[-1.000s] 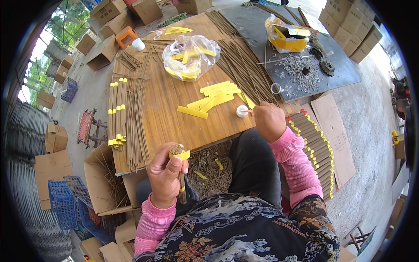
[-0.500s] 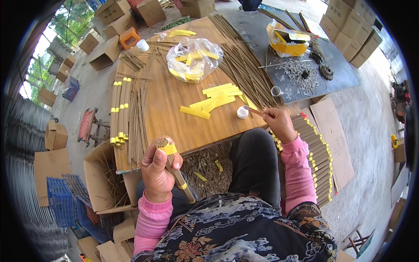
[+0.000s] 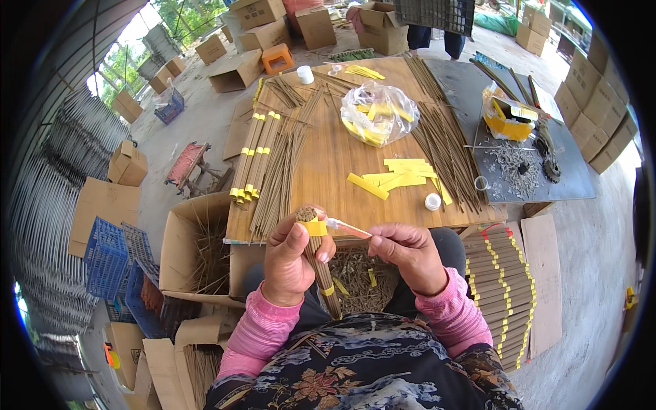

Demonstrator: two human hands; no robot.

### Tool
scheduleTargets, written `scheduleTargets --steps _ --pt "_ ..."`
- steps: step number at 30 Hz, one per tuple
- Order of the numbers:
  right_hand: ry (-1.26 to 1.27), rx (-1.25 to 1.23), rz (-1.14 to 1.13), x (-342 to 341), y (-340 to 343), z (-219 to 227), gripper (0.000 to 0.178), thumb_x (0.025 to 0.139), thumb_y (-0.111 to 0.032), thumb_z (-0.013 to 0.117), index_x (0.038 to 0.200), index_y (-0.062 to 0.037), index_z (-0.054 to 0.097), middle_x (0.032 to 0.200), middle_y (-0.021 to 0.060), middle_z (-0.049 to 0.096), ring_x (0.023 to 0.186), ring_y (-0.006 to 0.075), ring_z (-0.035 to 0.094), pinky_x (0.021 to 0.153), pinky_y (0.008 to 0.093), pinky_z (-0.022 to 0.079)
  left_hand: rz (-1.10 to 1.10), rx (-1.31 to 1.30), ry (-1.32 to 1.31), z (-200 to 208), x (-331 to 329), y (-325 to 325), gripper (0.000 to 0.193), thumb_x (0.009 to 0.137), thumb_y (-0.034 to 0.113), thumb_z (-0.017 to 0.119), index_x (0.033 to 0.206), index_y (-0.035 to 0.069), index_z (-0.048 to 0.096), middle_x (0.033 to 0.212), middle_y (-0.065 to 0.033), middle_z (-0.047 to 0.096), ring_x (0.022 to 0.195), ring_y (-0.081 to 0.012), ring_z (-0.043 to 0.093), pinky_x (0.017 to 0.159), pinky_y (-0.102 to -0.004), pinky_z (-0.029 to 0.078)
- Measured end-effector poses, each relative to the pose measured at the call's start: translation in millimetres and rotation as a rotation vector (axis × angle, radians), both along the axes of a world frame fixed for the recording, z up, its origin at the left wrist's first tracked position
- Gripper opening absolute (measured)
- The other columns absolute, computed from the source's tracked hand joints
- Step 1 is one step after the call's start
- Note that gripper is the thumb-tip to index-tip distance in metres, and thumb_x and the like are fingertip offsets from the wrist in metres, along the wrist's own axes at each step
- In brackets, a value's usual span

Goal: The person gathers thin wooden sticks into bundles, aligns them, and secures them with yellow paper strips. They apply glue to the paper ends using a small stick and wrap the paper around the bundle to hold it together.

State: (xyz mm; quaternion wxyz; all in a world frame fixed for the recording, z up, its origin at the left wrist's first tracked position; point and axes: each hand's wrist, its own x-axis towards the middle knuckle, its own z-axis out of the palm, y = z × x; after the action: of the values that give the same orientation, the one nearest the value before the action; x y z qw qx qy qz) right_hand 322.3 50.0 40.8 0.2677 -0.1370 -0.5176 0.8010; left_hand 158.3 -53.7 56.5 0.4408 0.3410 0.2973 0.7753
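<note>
My left hand [image 3: 285, 254] is wrapped round a bundle of thin brown incense sticks [image 3: 326, 277], held slanting over my lap. A yellow paper strip [image 3: 314, 228] circles the bundle's upper end, and another yellow band sits lower down. My right hand [image 3: 408, 254] pinches a narrow flat stick [image 3: 354, 230] between thumb and fingers. White paste shows on its far tip, which is right beside the strip; whether they touch I cannot tell. A small white pot [image 3: 432, 201] stands near the table's front edge, by loose yellow strips [image 3: 393, 179].
The wooden table [image 3: 324, 184] bears banded bundles [image 3: 254, 158], loose sticks [image 3: 447, 154] and a clear bag of strips [image 3: 377, 113]. A dark tabletop [image 3: 567, 174] adjoins it. Bundles are stacked at my right [image 3: 502, 294]; a cardboard box [image 3: 179, 249] stands left. Another person [image 3: 437, 41] stands beyond.
My right hand has brought the flat stick from beside the white pot to the bundle's banded end. The view has swung left, and a person holding a dark crate-like panel now shows at the far side.
</note>
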Motion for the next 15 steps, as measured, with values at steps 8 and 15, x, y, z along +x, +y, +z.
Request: scheduleTargets --steps 8,15 --pt "0.046 0.289 -0.070 -13.4 -23.6 3.8 0.023 0.078 -0.002 0.064 0.101 -0.0016 0.062 0.079 0.0002 0.054 0.072 0.0059 0.048 0.064 0.0188 0.039 -0.034 0.039 -0.096 3.2 0.8 -11.3 0.025 0.086 0.020 0.054 0.103 0.001 0.058 0.095 -0.0106 0.055 0.060 -0.0144 0.050 0.052 -0.0257 0.041" --pt "0.082 0.476 -0.166 -19.6 -28.7 7.3 0.025 0.076 -0.001 0.065 0.100 -0.0044 0.062 0.079 0.0021 0.054 0.070 0.0086 0.049 0.062 0.0204 0.040 -0.027 0.067 -0.090 5.1 1.5 -17.3 0.024 0.086 0.019 0.054 0.104 0.002 0.058 0.096 -0.0107 0.055 0.060 -0.0144 0.050 0.053 -0.0252 0.042"
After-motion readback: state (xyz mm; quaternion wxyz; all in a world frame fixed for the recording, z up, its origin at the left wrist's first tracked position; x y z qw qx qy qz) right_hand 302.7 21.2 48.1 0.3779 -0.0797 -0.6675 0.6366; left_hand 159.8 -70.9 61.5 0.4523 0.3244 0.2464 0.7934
